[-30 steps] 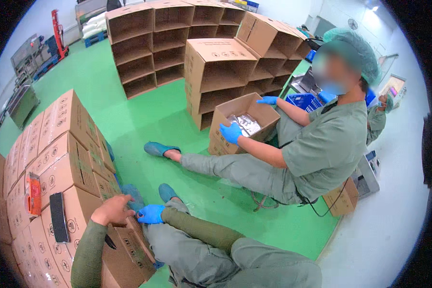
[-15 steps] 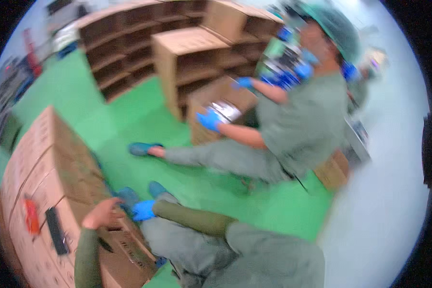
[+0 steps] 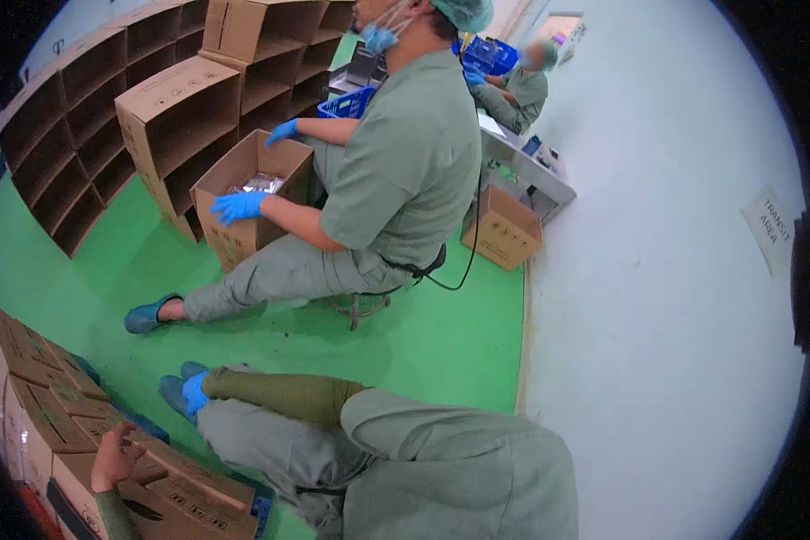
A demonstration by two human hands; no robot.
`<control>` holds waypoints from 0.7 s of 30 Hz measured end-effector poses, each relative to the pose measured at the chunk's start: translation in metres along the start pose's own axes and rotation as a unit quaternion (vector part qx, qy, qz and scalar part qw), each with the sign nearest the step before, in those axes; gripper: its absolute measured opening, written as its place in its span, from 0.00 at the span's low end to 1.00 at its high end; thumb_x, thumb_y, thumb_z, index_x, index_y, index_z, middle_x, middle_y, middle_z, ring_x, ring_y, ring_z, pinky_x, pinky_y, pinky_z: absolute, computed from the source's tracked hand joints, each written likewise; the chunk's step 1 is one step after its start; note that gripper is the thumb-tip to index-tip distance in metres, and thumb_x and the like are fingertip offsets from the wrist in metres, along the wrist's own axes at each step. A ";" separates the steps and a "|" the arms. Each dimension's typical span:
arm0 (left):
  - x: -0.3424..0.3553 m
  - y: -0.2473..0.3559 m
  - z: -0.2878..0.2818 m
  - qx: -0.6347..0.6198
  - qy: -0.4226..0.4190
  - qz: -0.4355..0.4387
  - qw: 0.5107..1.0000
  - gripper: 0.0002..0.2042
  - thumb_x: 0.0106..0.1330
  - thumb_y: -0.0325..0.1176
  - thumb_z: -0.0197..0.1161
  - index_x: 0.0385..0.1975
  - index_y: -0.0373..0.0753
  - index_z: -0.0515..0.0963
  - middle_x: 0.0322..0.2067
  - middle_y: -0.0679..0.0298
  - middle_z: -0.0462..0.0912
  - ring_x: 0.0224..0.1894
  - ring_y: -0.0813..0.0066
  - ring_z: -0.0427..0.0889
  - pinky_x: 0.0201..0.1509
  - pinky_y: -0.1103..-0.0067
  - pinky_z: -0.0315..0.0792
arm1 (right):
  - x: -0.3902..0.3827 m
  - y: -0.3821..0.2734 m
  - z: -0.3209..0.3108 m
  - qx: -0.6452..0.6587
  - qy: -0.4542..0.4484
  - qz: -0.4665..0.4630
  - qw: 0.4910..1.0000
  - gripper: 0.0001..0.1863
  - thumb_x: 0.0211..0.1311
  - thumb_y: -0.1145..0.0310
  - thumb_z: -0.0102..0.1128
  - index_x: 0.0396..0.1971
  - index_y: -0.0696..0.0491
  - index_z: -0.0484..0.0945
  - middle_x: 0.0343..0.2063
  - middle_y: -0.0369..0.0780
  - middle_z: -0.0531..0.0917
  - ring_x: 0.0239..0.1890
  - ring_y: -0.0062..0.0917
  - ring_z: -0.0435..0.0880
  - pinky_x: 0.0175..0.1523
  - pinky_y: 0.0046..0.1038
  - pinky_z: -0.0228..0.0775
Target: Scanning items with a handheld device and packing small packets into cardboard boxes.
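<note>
My left hand (image 3: 117, 456) is bare and hovers over or rests on the brown cartons at the lower left. Its fingers are bent and apart, with nothing seen in them. Beneath it are the closed tops of several cartons (image 3: 49, 418) set in rows. A long black object (image 3: 65, 509) lies on the carton side close to my left wrist. In a blue glove, my right hand (image 3: 194, 393) hangs by my knee, above my blue shoes (image 3: 173, 396). Its fingers are too small and hidden to read.
Across the green floor (image 3: 306, 346), a seated person (image 3: 405, 153) in blue gloves has both hands at an open carton (image 3: 220, 216) holding silvery packs. Carton shelves (image 3: 72, 117) stand behind. Another carton (image 3: 506, 229) sits by the pale wall (image 3: 657, 324). A second person (image 3: 522, 94) sits farther back.
The view has swung right, so everything sits farther left and the wall fills more of the picture. My left hand stays over the cartons; my right hand stays by my knee.
</note>
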State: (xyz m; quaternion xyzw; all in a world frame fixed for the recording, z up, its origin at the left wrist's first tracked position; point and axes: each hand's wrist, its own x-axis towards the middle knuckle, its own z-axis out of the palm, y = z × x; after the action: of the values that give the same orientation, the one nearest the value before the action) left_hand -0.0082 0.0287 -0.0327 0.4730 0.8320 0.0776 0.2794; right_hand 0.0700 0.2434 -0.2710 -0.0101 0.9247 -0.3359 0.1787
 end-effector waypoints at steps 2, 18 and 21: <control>0.020 0.021 0.010 0.032 -0.006 0.050 0.998 0.21 0.56 0.30 0.65 0.51 0.35 0.70 0.45 0.50 0.76 0.43 0.56 0.78 0.45 0.66 0.73 | -0.015 0.064 0.005 -0.015 -0.010 0.031 0.999 0.30 0.51 0.43 0.54 0.39 0.57 0.82 0.38 0.50 0.82 0.42 0.44 0.80 0.48 0.44 0.70; 0.050 0.018 0.040 -0.016 0.002 0.078 0.997 0.23 0.51 0.32 0.68 0.49 0.35 0.72 0.44 0.49 0.77 0.43 0.56 0.79 0.41 0.67 0.75 | -0.055 0.078 -0.024 -0.017 0.008 0.089 0.996 0.27 0.49 0.47 0.55 0.40 0.55 0.82 0.41 0.49 0.82 0.44 0.43 0.80 0.49 0.43 0.70; 0.009 0.001 0.030 -0.016 0.014 0.028 0.999 0.23 0.51 0.32 0.69 0.48 0.34 0.72 0.43 0.48 0.77 0.45 0.55 0.79 0.41 0.67 0.75 | -0.035 0.015 -0.026 -0.008 -0.028 0.060 0.998 0.30 0.50 0.43 0.56 0.46 0.49 0.80 0.44 0.45 0.81 0.45 0.43 0.79 0.49 0.45 0.68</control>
State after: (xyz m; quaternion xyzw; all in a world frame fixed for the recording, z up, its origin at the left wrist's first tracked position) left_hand 0.0049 0.0328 -0.0611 0.4909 0.8207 0.1052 0.2726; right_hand 0.0952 0.2763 -0.2508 0.0346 0.9208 -0.3171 0.2246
